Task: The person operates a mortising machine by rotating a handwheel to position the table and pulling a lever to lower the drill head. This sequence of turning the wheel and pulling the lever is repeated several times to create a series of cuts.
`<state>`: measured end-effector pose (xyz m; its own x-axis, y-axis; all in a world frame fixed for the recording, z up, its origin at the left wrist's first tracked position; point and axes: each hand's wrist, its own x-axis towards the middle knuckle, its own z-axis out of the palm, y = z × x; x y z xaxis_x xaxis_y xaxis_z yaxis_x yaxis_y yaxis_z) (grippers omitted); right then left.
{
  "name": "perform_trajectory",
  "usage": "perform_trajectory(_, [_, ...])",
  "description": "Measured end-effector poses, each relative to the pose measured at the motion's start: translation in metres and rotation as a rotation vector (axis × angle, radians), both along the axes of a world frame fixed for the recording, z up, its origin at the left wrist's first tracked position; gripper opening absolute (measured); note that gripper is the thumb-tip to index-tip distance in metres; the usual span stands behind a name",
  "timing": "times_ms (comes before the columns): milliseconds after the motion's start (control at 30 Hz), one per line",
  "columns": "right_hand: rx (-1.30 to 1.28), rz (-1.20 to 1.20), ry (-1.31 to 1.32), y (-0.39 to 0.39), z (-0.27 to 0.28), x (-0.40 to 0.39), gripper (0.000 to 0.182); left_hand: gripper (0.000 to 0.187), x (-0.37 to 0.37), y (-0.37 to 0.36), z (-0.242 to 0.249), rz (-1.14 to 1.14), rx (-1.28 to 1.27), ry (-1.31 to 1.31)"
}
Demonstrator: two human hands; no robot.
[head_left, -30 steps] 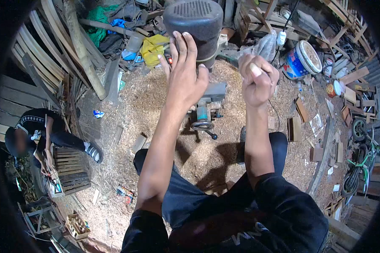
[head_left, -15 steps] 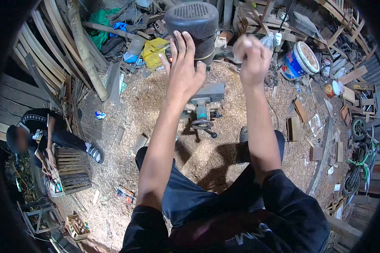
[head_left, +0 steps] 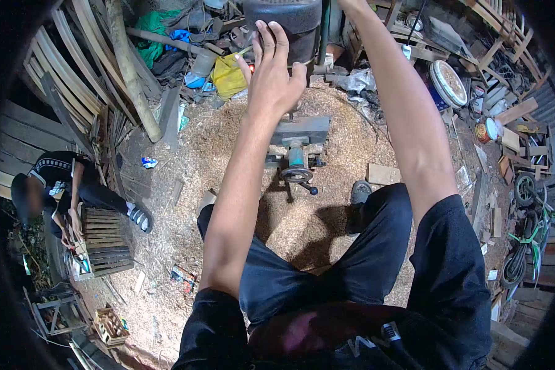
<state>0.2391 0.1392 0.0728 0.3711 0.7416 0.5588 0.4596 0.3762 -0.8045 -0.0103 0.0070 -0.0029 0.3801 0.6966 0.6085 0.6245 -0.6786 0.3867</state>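
My left hand (head_left: 273,77) has its fingers spread against the front of a dark, drum-shaped machine head (head_left: 290,31); it holds nothing. My right forearm reaches up past the machine to the top edge, where only a bit of my right hand (head_left: 351,5) shows and its fingers are out of sight. Below the machine head stands a grey metal table (head_left: 302,128) with a round handwheel (head_left: 296,175) and a black-knobbed lever (head_left: 312,190) under it.
At the left a person (head_left: 49,185) sits by a slatted wooden crate (head_left: 108,240). Wood shavings cover the floor. A white-rimmed bucket (head_left: 448,83) and a green motorbike (head_left: 527,237) are at the right. A wood block (head_left: 383,174) lies near my foot.
My right hand has gone up and slightly left, almost out of view. The machine head sits higher in the view. My left hand is still against it, a little higher.
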Motion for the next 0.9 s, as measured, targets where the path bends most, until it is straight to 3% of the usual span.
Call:
perform_trajectory(67, [-0.219,0.042,0.14,-0.032,-0.006,-0.011,0.071,0.082,-0.003,0.0,0.003,-0.01,-0.008,-0.002])
perform_trajectory(167, [-0.049,-0.068,0.11,-0.057,-0.061,-0.021,0.066,0.079,-0.008,0.0,0.003,-0.027,0.009,-0.012])
perform_trajectory(233, [0.105,-0.089,-0.004,-0.081,-0.124,-0.022,0.046,0.076,-0.019,0.0,-0.005,-0.066,-0.048,-0.05])
perform_trajectory(267, [-0.142,-0.011,0.018,-0.097,-0.154,-0.016,0.053,0.075,-0.027,0.001,-0.012,-0.084,-0.074,-0.069])
perform_trajectory(300, [-0.227,-0.049,-0.002,-0.135,-0.17,-0.034,0.059,0.074,-0.037,0.0,-0.029,-0.108,-0.099,-0.103])
perform_trajectory(400, [-0.502,-0.101,0.126,-0.194,-0.307,-0.047,0.053,0.068,-0.072,-0.017,-0.128,-0.068,-0.284,-0.034])
perform_trajectory(433, [-0.607,-0.031,0.169,-0.232,-0.309,-0.065,0.043,0.063,-0.081,-0.028,-0.17,-0.048,-0.464,-0.064])
perform_trajectory(467, [-0.558,-0.111,0.11,-0.251,-0.366,-0.069,0.046,0.059,-0.087,-0.038,-0.205,-0.028,-0.583,-0.025])
perform_trajectory(533, [-0.952,-0.2,-0.088,-0.273,-0.42,-0.082,0.054,0.059,-0.095,-0.06,-0.275,-0.08,-0.726,-0.008])
perform_trajectory(600, [-1.035,-0.01,-0.111,-0.29,-0.44,-0.102,0.06,0.059,-0.086,-0.075,-0.295,-0.083,-0.787,0.143])
perform_trajectory(700, [-1.144,-0.02,-0.301,-0.302,-0.433,-0.131,0.052,0.061,-0.081,-0.081,-0.346,-0.15,-0.727,0.142])
perform_trajectory(800, [-1.144,0.055,-0.446,-0.306,-0.45,-0.137,0.049,0.063,-0.079,-0.082,-0.346,-0.211,-0.83,0.097])
perform_trajectory(900, [-1.092,0.054,-0.316,-0.312,-0.449,-0.141,0.049,0.066,-0.08,-0.078,-0.344,-0.215,-0.882,0.093])
